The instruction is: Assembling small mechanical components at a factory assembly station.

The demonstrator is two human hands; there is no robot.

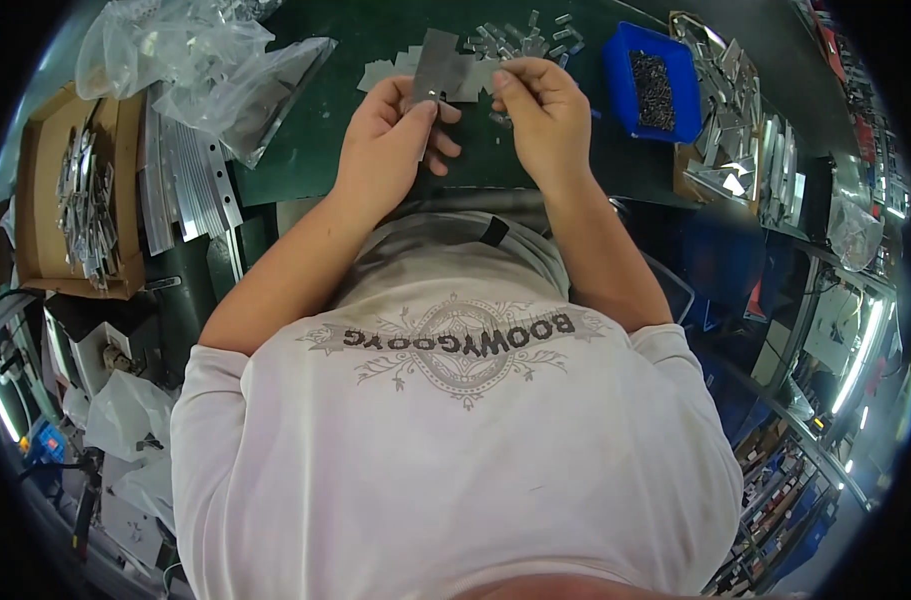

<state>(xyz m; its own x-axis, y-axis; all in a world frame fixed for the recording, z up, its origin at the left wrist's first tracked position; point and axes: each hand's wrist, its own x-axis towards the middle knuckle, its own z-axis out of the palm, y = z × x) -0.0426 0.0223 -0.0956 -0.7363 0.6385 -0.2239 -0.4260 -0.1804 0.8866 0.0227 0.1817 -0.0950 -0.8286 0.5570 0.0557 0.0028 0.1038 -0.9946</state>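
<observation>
While left grip [387,135] on metal plate [434,65], right grip [547,112] unclear; dark pieces [653,92] in blue bin [684,82]

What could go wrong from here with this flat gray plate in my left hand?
The left hand holds the flat gray plate by its lower part, so it might slip or tip onto the flat gray pieces beyond it. The right hand is close to loose, small shiny pieces, which a careless move could scatter. The blue bin of small dark parts is uncovered; a bump might spill them.
</observation>
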